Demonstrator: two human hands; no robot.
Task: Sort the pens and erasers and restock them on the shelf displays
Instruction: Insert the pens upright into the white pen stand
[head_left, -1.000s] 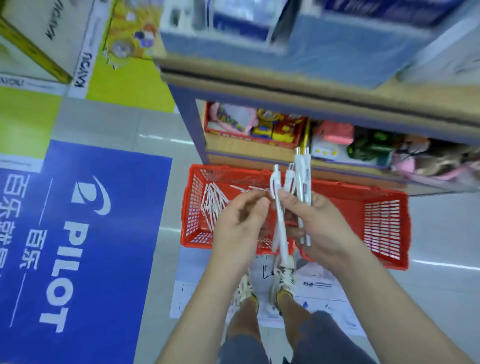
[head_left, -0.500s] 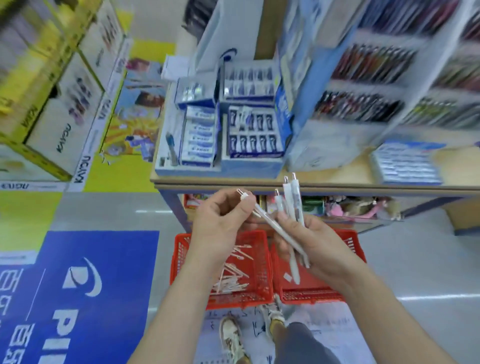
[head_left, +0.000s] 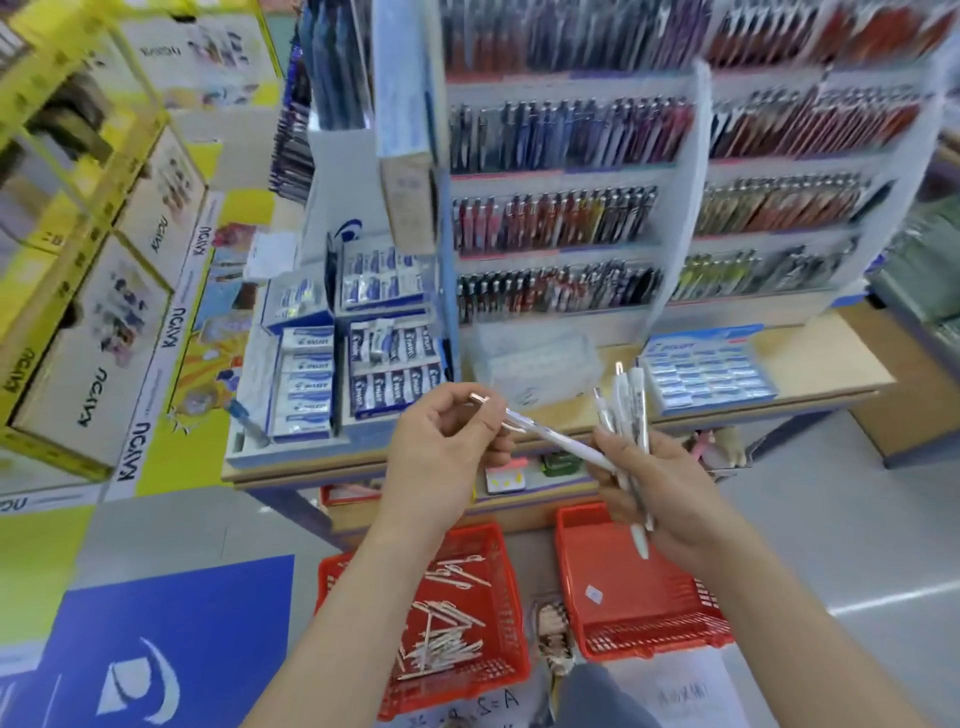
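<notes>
KAYOU is printed on the display boxes (head_left: 93, 364), PILOT on the eraser packs (head_left: 307, 385).

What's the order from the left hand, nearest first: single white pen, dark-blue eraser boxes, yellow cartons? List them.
1. Single white pen: pinched in the left hand.
2. Dark-blue eraser boxes: on the shelf just ahead.
3. Yellow cartons: far left.

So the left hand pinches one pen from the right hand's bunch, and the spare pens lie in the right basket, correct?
No: the head view shows the spare pens in the left basket. The left hand does pinch one pen from the bunch in the right hand.
</notes>
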